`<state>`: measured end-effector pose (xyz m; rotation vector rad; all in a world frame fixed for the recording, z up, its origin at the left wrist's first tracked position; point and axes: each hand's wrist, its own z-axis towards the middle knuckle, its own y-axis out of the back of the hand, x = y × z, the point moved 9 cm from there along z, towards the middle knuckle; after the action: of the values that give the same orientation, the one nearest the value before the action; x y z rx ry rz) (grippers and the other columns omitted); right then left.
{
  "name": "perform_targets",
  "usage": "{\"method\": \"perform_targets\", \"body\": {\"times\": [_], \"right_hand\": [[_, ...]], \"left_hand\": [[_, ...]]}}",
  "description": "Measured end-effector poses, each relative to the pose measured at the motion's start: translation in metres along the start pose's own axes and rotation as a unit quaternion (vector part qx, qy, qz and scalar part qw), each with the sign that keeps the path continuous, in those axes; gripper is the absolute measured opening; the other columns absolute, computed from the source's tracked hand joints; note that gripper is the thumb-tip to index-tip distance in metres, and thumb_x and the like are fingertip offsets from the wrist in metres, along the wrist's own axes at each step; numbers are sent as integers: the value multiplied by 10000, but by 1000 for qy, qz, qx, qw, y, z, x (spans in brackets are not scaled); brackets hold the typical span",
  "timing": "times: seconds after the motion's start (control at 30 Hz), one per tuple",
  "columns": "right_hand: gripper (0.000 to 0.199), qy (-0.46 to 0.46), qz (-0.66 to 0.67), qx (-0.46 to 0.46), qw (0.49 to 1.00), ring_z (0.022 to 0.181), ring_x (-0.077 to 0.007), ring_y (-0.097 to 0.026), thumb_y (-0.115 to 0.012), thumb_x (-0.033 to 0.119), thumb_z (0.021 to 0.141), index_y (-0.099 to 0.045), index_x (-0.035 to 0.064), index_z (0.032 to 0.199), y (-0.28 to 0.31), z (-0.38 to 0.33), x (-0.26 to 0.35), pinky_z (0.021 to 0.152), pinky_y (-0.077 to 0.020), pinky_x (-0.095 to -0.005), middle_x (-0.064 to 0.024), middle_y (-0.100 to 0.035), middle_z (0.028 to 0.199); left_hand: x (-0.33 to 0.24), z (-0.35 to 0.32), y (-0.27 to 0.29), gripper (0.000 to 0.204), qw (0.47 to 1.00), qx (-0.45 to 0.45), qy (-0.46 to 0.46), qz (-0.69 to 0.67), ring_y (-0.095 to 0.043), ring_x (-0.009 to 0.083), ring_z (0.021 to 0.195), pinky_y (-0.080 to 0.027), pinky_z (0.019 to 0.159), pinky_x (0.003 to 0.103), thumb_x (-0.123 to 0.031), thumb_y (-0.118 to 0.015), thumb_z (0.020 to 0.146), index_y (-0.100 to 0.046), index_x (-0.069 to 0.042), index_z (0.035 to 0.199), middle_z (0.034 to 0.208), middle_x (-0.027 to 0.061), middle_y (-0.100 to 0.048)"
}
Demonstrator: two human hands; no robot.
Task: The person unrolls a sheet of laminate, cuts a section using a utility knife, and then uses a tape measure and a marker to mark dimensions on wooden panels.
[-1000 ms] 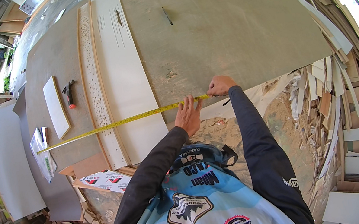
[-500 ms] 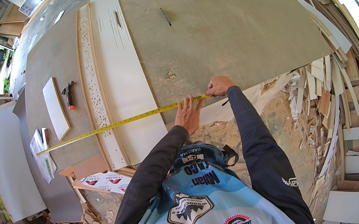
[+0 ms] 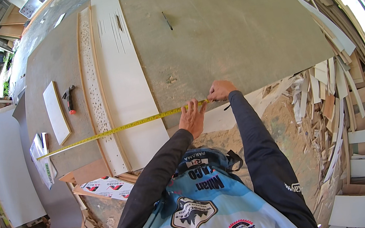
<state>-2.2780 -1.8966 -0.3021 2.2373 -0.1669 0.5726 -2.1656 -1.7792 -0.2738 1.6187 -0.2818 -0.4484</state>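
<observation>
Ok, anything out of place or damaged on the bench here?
Nothing damaged on the grey board. The yellow tape lies straight under both hands. Only oddity: offcuts heaped loosely at the right.

1 tape measure [image 3: 118,129] — 2 hands — 1 pencil [image 3: 167,21].

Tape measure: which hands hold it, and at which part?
Both hands hold the yellow tape measure blade near one end: left hand presses it on the grey board; right hand pinches beside it.
</observation>
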Motion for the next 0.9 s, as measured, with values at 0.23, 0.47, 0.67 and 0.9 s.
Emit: {"method": "perform_targets", "body": {"times": [0.23, 0.47, 0.67, 0.9], "right_hand": [[293, 29, -12, -9, 999, 513, -199, -589, -715, 382, 702, -737, 90, 687, -4, 10, 0, 524, -453, -366, -67, -614, 550], [325, 61, -66, -10, 996, 492, -202, -570, -687, 412, 701, -724, 90, 678, -12, 26, -19, 506, -441, -372, -81, -608, 545], [283, 72, -36, -12, 997, 516, -187, -594, -678, 358, 733, -745, 82, 730, -15, 16, -16, 523, -454, -359, -80, -627, 569], [236, 130, -21, -103, 986, 624, -214, -655, -691, 289, 784, -765, 78, 858, -11, -9, -17, 616, -502, -352, -103, -704, 718]], "left_hand": [[-5, 2, -6, 720, 999, 49, 22, -5, -385, 446, 1329, -370, 1014, 550, -149, -548, 838, -358, -132, 1532, 1453, 283, -371], [-3, -4, 1, 718, 993, 23, 50, -101, -300, 492, 1403, -301, 1098, 596, -178, -564, 829, -375, -83, 1516, 1498, 335, -299], [38, -57, 30, 690, 965, -104, 123, -206, -299, 513, 1390, -297, 1120, 574, -170, -631, 812, -430, -19, 1455, 1476, 358, -287], [139, -165, 59, 587, 808, -319, 378, -320, -394, 454, 1321, -379, 1083, 499, -155, -697, 785, -539, -31, 1337, 1399, 294, -408]]}}
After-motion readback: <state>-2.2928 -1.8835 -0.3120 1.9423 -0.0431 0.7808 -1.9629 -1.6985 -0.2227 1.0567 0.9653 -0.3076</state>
